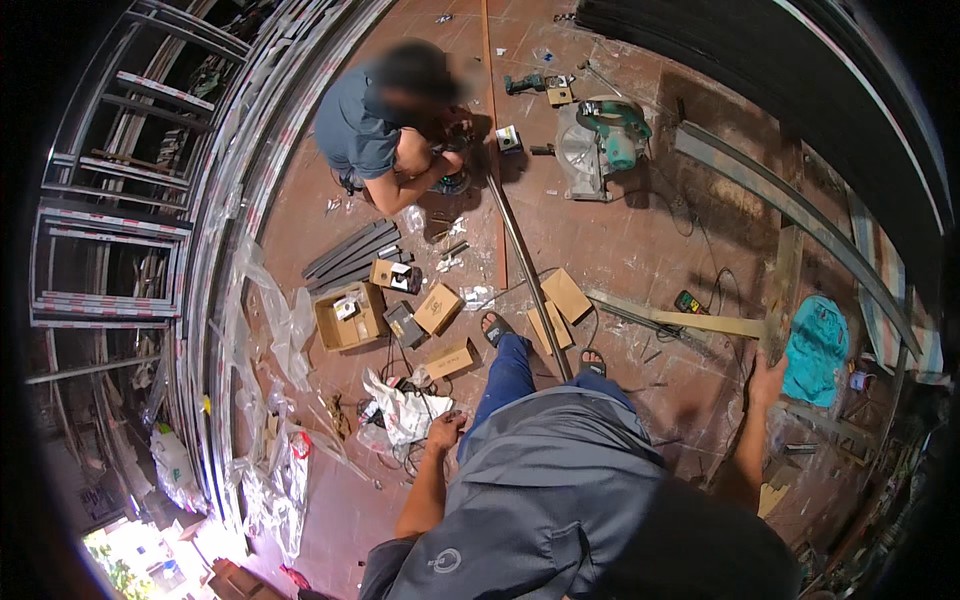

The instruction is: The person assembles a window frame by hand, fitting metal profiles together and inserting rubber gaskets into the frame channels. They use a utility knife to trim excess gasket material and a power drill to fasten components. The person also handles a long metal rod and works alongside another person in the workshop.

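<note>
My left hand (446, 430) is low beside my left thigh, fingers curled, with a thin dark piece seeming to run up-left from it; what it holds is too small to name. Just past it lies a crumpled white plastic bag (403, 408). My right hand (767, 381) is out to the right at the near end of a wooden beam (781, 300); its finger closure is unclear. A teal cloth-like item (815, 350) lies beside it. A long metal profile (522, 255) runs from a crouching co-worker (362, 135) to between my legs, touched by neither hand.
A miter saw (605, 145) stands at the far right of centre, with a cordless drill (524, 84) nearby. Cardboard boxes (349, 318) and dark profile pieces (352, 255) lie left of my feet. Metal frames (110, 220) line the left; cables cross the tiled floor.
</note>
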`<state>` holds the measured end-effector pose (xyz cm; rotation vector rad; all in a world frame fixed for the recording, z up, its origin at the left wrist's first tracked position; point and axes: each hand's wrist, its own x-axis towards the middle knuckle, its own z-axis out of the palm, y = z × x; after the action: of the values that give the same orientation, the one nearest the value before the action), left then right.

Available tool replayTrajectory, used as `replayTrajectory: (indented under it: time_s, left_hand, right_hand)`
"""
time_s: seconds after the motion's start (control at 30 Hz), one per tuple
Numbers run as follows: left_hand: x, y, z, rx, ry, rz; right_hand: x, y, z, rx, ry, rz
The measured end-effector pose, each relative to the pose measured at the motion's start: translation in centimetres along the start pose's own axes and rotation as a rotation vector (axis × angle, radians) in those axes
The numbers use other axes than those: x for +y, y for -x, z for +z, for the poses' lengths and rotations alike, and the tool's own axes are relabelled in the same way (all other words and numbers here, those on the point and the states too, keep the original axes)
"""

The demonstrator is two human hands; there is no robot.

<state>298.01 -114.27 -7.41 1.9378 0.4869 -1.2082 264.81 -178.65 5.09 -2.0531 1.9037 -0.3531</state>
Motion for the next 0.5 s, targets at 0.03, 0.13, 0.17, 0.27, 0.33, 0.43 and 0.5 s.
replayTrajectory:
  time_s: [0.03, 0.13, 0.17, 0.27, 0.33, 0.43, 0.5]
  left_hand:
    - [0.1, -2.3, -1.7, 0.006, 0.012, 0.040]
    - [1.0, -6.9, -6.3, 0.041, 0.023, 0.004]
    - [0.6, -8.8, -7.7, 0.054, 0.109, 0.137]
    - [9.9, -7.9, -11.3, 0.057, 0.058, 0.195]
    - [13.3, -7.6, -13.9, 0.098, 0.221, 0.219]
    - [12.6, -10.7, -18.3, 0.177, 0.306, 0.287]
    - [13.0, -11.2, -19.4, 0.176, 0.336, 0.221]
  right_hand:
    - [-2.2, 0.5, 0.4, 0.019, 0.115, 0.079]
    - [-6.8, 2.7, -0.2, 0.034, 0.426, 0.306]
    - [-7.9, 2.9, -0.1, 0.015, 0.473, 0.364]
    - [-7.2, 3.6, 1.2, 0.056, 0.614, 0.504]
    - [-7.0, 4.1, 2.5, 0.083, 0.668, 0.538]
    - [-8.2, 4.3, 4.0, 0.109, 0.686, 0.559]
    - [-8.6, 4.7, 5.2, 0.133, 0.705, 0.601]
